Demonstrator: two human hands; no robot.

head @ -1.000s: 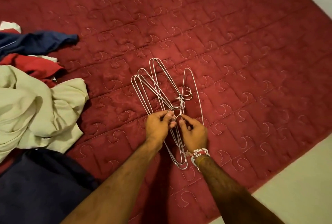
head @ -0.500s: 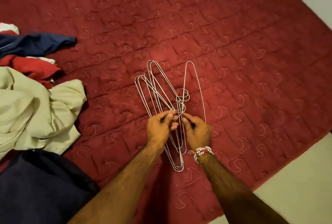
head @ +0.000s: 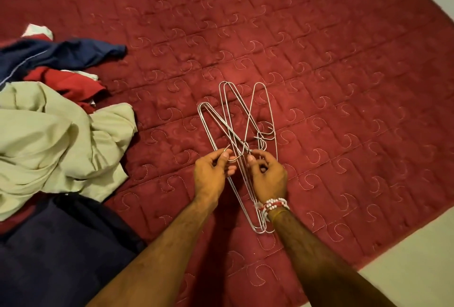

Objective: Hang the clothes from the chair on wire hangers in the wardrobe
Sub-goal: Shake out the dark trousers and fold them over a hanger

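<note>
A tangle of several thin wire hangers point(head: 228, 119) lies on the dark red quilted bedspread point(head: 319, 85), their hooks crossing near the middle. My left hand point(head: 211, 174) pinches one hanger's hook, drawn out to the left of the bundle. My right hand point(head: 267, 176), with a beaded bracelet at the wrist, grips the wires of the bundle beside it. A heap of clothes sits at the left: a pale green garment point(head: 49, 139), a red one point(head: 66, 83), a navy one point(head: 56, 53).
A dark navy cloth point(head: 61, 252) lies at the lower left, below the pale garment. The bed's edge runs diagonally at the lower right, with pale floor point(head: 405, 265) beyond it. A pale wall or floor strip shows at the top right corner.
My left hand has pulled one hook out to the left, away from the clustered hooks. The hangers have spread a little; my right hand stays on the bundle.
</note>
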